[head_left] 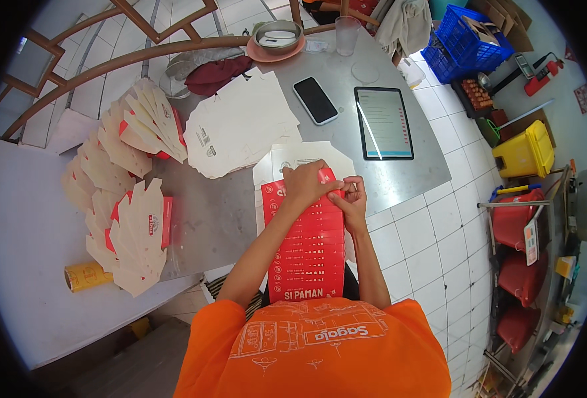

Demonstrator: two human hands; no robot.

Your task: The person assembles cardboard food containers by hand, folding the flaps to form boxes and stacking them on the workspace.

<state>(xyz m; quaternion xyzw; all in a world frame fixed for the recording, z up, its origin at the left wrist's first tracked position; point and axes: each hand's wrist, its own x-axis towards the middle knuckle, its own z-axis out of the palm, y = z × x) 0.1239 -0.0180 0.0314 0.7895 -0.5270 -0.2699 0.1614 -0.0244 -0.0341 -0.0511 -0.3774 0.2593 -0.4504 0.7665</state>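
Observation:
An overlapping row of red printed cardboard food boxes (310, 255) runs from my body up to the table. At its far end lies a cream, unfolded box blank (306, 151). My left hand (303, 186) rests over the top red box, with its fingers curled and its thumb reaching to the right corner. There my right hand (352, 202) pinches the edge of the same box, close to the left thumb. Both hands are closed on the cardboard; some fingertips are hidden. Just beyond, a stack of flat cream box blanks (240, 126) lies on the metal table (207, 219).
Several folded red-and-cream boxes (137, 225) are piled at left, near a yellow can (87, 276). A phone (315, 101) and a tablet (383, 123) lie toward the far right. Behind them stand a metal bowl (278, 34) on a pink plate and a clear glass (346, 35).

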